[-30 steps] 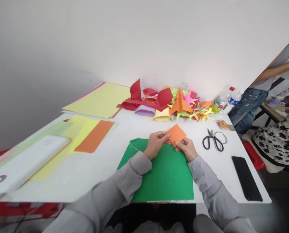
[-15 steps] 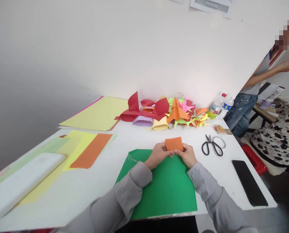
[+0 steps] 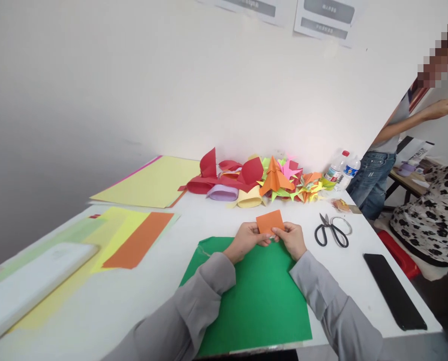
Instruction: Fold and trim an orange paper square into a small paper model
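Two-handed grip on the small orange paper [image 3: 270,222], pinched near its lower edge by left hand [image 3: 242,240] and right hand [image 3: 293,241], probably to hold it flat and square. Held up around the far edge of the green sheet [image 3: 261,291], itself laid over the near edge area of the bench [image 3: 126,296], maybe as a mat. Scissors [image 3: 326,225] off toward the bench's right edge, likely for easy reach. Black phone [image 3: 395,292] by the near right corner, folded paper pieces [image 3: 274,178] bunched along the far edge, seemingly for elbow room.
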Motion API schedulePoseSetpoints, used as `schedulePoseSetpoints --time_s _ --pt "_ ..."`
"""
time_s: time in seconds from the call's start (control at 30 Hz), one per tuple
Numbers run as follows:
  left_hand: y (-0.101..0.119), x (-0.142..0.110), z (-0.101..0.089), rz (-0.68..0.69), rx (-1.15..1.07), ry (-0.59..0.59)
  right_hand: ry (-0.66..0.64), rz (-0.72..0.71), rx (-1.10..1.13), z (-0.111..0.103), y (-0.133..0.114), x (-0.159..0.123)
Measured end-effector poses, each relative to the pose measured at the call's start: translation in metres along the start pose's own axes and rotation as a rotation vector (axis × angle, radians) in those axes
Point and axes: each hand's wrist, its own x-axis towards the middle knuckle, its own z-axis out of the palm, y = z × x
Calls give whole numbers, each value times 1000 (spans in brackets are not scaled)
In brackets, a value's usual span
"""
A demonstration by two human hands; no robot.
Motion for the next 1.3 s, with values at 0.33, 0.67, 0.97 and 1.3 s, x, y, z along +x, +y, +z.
schedulePoseSetpoints --time_s 0.33,0.67,0.97,1.3 --pt "3 0 -3 -37 7 41 -62 74 148 1 -3 -2" --pt "2 -3 -3 -51 16 -18 -69 152 204 -4 -2 -5" --pt "5 -3 -5 47 30 87 -80 197 200 -8 -1 -8" --pt "7 -1 -11 137 -71 260 -127 209 138 -6 -8 -10"
